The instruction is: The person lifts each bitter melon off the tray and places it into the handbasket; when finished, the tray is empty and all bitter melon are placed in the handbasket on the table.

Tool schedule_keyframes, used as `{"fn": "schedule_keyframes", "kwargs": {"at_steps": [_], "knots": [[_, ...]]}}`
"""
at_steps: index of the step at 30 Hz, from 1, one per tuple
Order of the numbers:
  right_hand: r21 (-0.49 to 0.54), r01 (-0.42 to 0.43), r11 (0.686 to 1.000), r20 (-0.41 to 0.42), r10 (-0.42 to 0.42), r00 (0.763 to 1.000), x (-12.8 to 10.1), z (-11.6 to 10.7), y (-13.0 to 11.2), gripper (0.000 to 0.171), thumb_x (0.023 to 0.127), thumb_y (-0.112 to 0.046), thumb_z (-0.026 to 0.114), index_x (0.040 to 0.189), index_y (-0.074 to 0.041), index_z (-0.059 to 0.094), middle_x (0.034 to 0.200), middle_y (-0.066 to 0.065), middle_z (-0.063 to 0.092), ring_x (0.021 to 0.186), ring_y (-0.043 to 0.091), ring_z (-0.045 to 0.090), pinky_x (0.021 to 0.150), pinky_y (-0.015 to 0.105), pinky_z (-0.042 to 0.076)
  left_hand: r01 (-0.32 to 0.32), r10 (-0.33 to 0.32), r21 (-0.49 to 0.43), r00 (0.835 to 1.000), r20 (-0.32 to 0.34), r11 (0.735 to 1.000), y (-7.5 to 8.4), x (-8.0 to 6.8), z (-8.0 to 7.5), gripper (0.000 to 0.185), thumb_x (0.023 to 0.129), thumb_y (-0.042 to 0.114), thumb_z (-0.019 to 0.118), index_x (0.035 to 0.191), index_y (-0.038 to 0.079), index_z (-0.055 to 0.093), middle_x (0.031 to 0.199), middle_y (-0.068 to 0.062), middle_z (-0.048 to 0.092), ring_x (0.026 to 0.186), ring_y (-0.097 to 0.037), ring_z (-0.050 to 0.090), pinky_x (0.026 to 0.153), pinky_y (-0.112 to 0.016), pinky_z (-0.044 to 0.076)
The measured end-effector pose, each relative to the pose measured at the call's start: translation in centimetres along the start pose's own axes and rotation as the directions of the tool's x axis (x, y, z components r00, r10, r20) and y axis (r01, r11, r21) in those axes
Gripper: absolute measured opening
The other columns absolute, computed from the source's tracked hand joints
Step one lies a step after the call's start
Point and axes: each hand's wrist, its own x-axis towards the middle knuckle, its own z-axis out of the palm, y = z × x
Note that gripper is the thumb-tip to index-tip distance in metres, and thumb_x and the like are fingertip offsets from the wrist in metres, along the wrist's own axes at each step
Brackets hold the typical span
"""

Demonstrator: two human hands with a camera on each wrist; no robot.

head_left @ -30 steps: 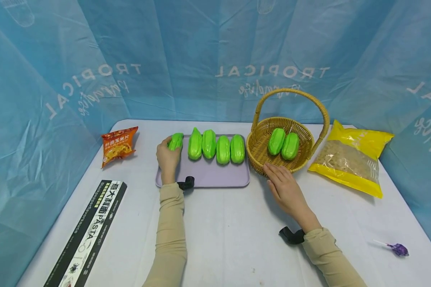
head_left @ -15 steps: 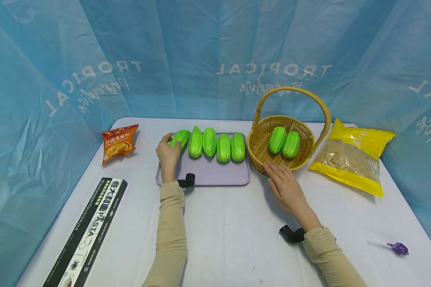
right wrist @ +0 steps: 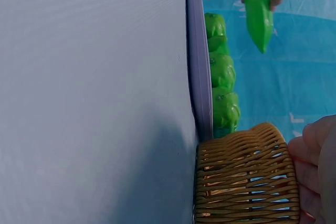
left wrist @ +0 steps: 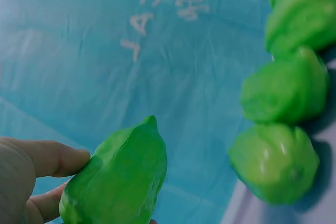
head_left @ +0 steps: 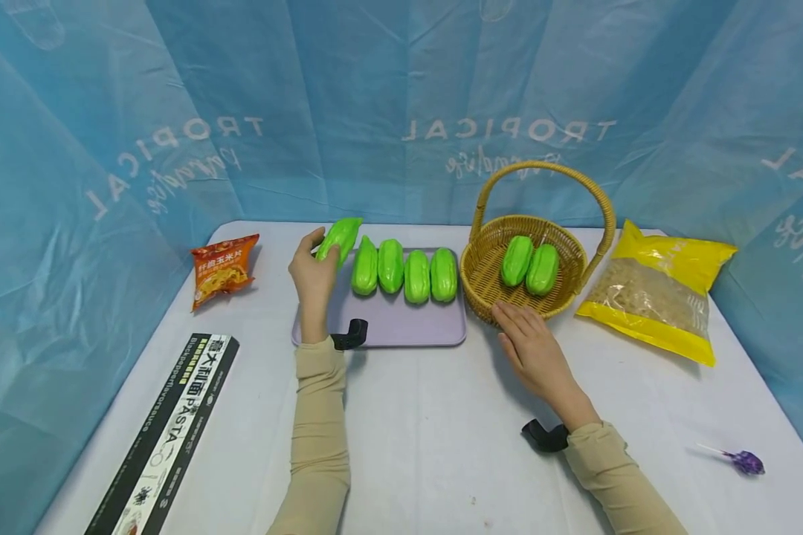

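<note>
My left hand (head_left: 313, 279) holds a green ridged gourd (head_left: 340, 238) above the tray's far left corner, its pointed tip up. Thumb and fingers pinch this gourd (left wrist: 118, 177) at its lower part in the left wrist view. Several like gourds (head_left: 391, 266) lie in a row on the lilac tray (head_left: 401, 336). To the right of the tray stands a wicker basket (head_left: 485, 271) with a tall handle and two gourds (head_left: 542, 269) inside. My right hand (head_left: 535, 357) rests its extended fingers on the basket's near rim, which the right wrist view also shows beside the woven wall (right wrist: 247, 177).
An orange snack bag (head_left: 222, 271) lies at the back left, a long pasta box (head_left: 167, 431) in front of it. To the basket's right is a yellow bag (head_left: 656, 297); a purple lollipop (head_left: 746, 462) lies near the right edge. A blue curtain hangs behind.
The left hand has lifted its gourd up from the tray's left end, the tip swinging upward to the right. The right hand has stayed at the basket rim.
</note>
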Motion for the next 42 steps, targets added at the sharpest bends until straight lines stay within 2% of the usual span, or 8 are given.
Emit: {"fn": "schedule_keyframes", "kwargs": {"at_steps": [5, 10, 19, 23, 29, 34, 40, 42], "knots": [[-0.005, 0.005, 1.0, -0.005, -0.005, 1.0, 0.0, 0.0, 0.1, 0.046, 0.092, -0.007, 0.06, 0.137, 0.001, 0.052, 0.139, 0.02, 0.054, 0.128, 0.037, 0.05, 0.112, 0.051, 0.03, -0.079, 0.079, -0.007, 0.994, 0.069, 0.997, 2.1, -1.2, 1.3, 0.041, 0.091, 0.008, 0.063, 0.131, 0.001, 0.059, 0.13, -0.019, 0.061, 0.114, -0.037, 0.06, 0.094, -0.046, 0.051], [-0.004, 0.02, 1.0, -0.01, -0.02, 1.0, -0.1, 0.1, 0.2, 0.046, 0.092, -0.006, 0.06, 0.137, 0.002, 0.052, 0.139, 0.021, 0.054, 0.127, 0.037, 0.051, 0.111, 0.052, 0.031, -0.135, 0.139, -0.035, 0.975, 0.171, 0.99, 3.8, -2.6, 3.2, 0.039, 0.092, 0.011, 0.063, 0.13, 0.003, 0.06, 0.129, -0.016, 0.062, 0.112, -0.035, 0.062, 0.093, -0.044, 0.052], [-0.004, 0.026, 1.0, -0.02, -0.026, 0.999, 0.0, 0.2, 0.3, 0.047, 0.091, -0.006, 0.06, 0.136, 0.002, 0.052, 0.139, 0.021, 0.054, 0.127, 0.038, 0.051, 0.111, 0.052, 0.031, -0.127, 0.152, -0.096, 0.93, 0.336, 0.987, 5.3, -4.8, 6.8, 0.036, 0.092, 0.015, 0.063, 0.128, 0.007, 0.063, 0.128, -0.011, 0.064, 0.117, -0.029, 0.06, 0.098, -0.041, 0.049], [-0.008, 0.033, 0.999, -0.02, -0.033, 0.999, 0.1, 0.1, 0.3, 0.046, 0.092, -0.007, 0.059, 0.136, 0.003, 0.052, 0.138, 0.021, 0.054, 0.127, 0.038, 0.051, 0.11, 0.053, 0.032, -0.142, 0.165, -0.09, 0.913, 0.372, 0.986, 6.2, -5.4, 8.0, 0.035, 0.093, 0.016, 0.063, 0.127, 0.009, 0.063, 0.129, -0.01, 0.065, 0.117, -0.027, 0.061, 0.098, -0.039, 0.049], [-0.005, 0.035, 0.999, -0.037, -0.035, 0.999, 0.1, -0.1, 0.4, 0.046, 0.091, -0.006, 0.06, 0.136, 0.004, 0.053, 0.137, 0.022, 0.055, 0.125, 0.04, 0.052, 0.109, 0.054, 0.033, -0.187, 0.21, -0.096, 0.875, 0.436, 0.978, 8.1, -5.9, 10.1, 0.037, 0.094, 0.019, 0.061, 0.13, 0.009, 0.062, 0.132, -0.009, 0.062, 0.12, -0.026, 0.058, 0.101, -0.04, 0.048], [-0.001, 0.036, 0.999, -0.035, -0.036, 0.999, 0.1, 0.1, 0.3, 0.047, 0.09, -0.006, 0.06, 0.136, 0.003, 0.053, 0.137, 0.022, 0.055, 0.125, 0.039, 0.052, 0.109, 0.054, 0.033, -0.186, 0.205, -0.086, 0.863, 0.461, 0.979, 8.9, -6.2, 11.8, 0.036, 0.095, 0.02, 0.06, 0.13, 0.011, 0.062, 0.132, -0.008, 0.062, 0.121, -0.024, 0.058, 0.1, -0.038, 0.048], [-0.004, 0.019, 1.0, -0.028, -0.019, 0.999, 0.0, 0.2, 0.3, 0.047, 0.091, -0.007, 0.061, 0.136, 0.001, 0.053, 0.137, 0.02, 0.056, 0.126, 0.038, 0.051, 0.11, 0.052, 0.032, -0.169, 0.192, -0.091, 0.842, 0.503, 0.981, 9.5, -6.3, 13.7, 0.035, 0.097, 0.02, 0.058, 0.131, 0.012, 0.061, 0.133, -0.009, 0.061, 0.12, -0.025, 0.058, 0.088, -0.038, 0.049], [-0.009, 0.017, 1.0, -0.025, -0.017, 1.0, 0.0, 0.1, 0.3, 0.047, 0.091, -0.007, 0.061, 0.136, 0.001, 0.053, 0.137, 0.02, 0.056, 0.126, 0.037, 0.052, 0.111, 0.052, 0.032, -0.155, 0.175, -0.082, 0.839, 0.516, 0.984, 9.7, -6.2, 14.3, 0.034, 0.098, 0.021, 0.058, 0.131, 0.013, 0.061, 0.133, -0.008, 0.061, 0.122, -0.024, 0.057, 0.09, -0.037, 0.049]]}}
